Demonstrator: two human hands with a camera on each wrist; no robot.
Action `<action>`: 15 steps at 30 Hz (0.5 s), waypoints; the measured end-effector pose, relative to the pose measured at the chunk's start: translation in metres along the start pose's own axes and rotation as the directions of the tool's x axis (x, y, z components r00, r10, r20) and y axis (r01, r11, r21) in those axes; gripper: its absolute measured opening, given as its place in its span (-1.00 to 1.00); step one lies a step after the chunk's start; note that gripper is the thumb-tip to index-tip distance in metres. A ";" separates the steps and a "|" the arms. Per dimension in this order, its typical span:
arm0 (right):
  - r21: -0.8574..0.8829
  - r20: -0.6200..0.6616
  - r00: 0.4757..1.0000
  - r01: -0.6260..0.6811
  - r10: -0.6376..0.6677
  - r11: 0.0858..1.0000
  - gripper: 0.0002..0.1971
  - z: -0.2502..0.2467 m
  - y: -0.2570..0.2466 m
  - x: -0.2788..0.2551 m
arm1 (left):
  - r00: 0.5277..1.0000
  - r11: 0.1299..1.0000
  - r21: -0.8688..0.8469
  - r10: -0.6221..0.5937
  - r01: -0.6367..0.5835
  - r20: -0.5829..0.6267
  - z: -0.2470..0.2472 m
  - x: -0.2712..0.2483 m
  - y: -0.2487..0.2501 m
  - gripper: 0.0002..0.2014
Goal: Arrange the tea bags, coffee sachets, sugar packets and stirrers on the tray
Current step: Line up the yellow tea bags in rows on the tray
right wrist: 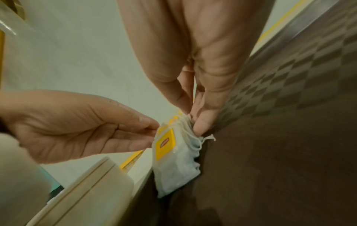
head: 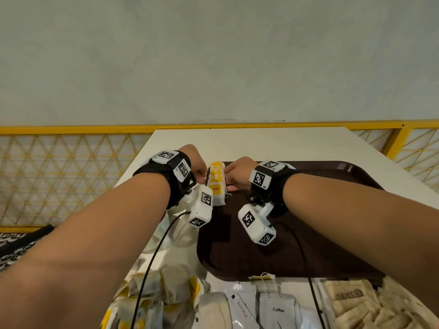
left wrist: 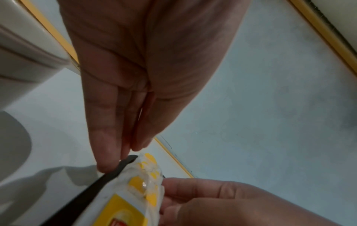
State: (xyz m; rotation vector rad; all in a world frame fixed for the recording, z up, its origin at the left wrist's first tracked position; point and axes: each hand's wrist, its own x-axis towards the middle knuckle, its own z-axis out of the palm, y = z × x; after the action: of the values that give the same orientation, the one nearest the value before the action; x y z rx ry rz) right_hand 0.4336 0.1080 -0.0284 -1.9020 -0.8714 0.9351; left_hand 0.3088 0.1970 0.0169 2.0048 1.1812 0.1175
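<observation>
A row of white tea bags [head: 216, 184] with yellow tags lies along the left rim of the dark brown tray [head: 320, 210], near its far corner. My left hand [head: 198, 166] is on the row's left side. In the left wrist view its straight fingers [left wrist: 108, 152] touch the tray rim [left wrist: 108, 177] beside the tea bags [left wrist: 135, 198]. My right hand [head: 234, 174] is on the right side. In the right wrist view its fingertips [right wrist: 201, 126] press against the tea bags [right wrist: 173, 152] and their strings. Both hands flank the row.
Near the table's front edge lie a loose pile of tea bags [head: 152, 295], white coffee sachets [head: 278, 309] and brown sugar packets [head: 356, 302]. Wrist camera cables cross them. A yellow railing [head: 71, 130] runs behind the white table [head: 261, 143].
</observation>
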 end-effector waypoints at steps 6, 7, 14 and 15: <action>-0.012 -0.033 0.999 0.012 -0.012 1.000 -0.69 0.002 -0.004 -0.014 | 1.000 1.000 0.016 0.021 -0.021 0.007 0.008 -0.008 -0.001 -0.92; -0.010 -0.026 1.000 0.006 -0.007 1.000 -0.68 0.003 -0.006 -0.016 | 1.000 1.000 0.011 0.027 -0.027 0.006 0.010 -0.009 0.000 -0.94; 0.030 -0.083 0.995 -0.049 0.051 0.998 -0.76 0.006 -0.015 -0.027 | 0.996 0.989 0.124 0.085 -0.084 -0.006 0.013 -0.014 0.010 -0.94; 0.013 -0.090 0.995 -0.041 0.042 0.999 -0.75 0.007 -0.014 -0.026 | 0.996 0.988 0.128 0.086 -0.085 -0.002 0.013 -0.011 0.010 -0.92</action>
State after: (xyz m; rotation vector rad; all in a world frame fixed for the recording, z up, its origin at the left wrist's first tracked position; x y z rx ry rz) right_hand 0.4124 0.0944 -0.0115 -1.9437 -0.7743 0.8704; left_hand 0.3151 0.1786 0.0183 2.1703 1.1322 0.0941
